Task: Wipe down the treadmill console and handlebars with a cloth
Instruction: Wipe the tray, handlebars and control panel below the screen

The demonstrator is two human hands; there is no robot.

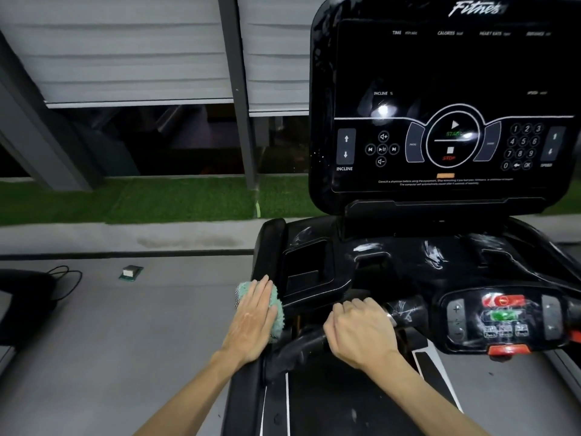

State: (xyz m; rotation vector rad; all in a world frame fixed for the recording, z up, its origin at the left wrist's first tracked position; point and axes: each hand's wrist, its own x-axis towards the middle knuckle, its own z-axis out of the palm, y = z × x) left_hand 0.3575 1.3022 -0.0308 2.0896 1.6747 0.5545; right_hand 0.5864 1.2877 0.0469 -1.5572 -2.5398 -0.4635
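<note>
A black treadmill console, its screen dark, fills the upper right. Below the console and to its left, the side handlebar runs toward the viewer. The left hand lies flat there, fingers straight, pressing a green cloth onto that bar. Directly below the console, the right hand is curled round the front handlebar. The handlebar wipe seems under way. Next, the cloth needs sliding along the bar under steady pressure.

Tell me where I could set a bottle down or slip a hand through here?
The square pocket under the screen's left corner is empty. The grey floor beside the treadmill, this side of the cable, is bare. Crowded: the side rail, where the left hand presses the cloth, and the handlebar gripped by the right hand beside the button pod.
</note>
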